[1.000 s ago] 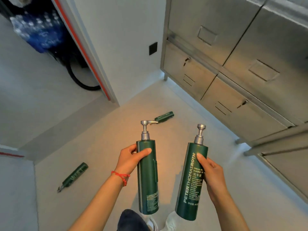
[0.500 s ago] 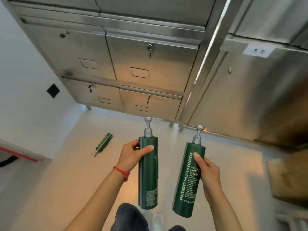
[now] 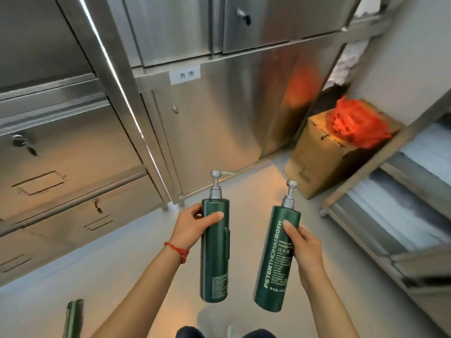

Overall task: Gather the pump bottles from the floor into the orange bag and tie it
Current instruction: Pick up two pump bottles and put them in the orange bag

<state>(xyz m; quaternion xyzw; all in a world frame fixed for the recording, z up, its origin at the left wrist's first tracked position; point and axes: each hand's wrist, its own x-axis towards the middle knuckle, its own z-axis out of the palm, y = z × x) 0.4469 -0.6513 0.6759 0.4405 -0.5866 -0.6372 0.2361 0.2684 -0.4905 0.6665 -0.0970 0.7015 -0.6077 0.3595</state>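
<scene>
Head view: the left hand grips one green pump bottle upright near its top, thumb across the front, a red string bracelet on the wrist. The right hand grips a second green pump bottle, tilted slightly right, whose white lettering reads "PETER THOMAS ROTH" and "HAND W…" above Chinese characters and blurred small print. The two bottles are apart, both with silver pump heads. A third green bottle lies on the floor at near left. The orange bag sits on a cardboard box at far right. A white label with two Chinese characters is stuck on the steel cabinet.
</scene>
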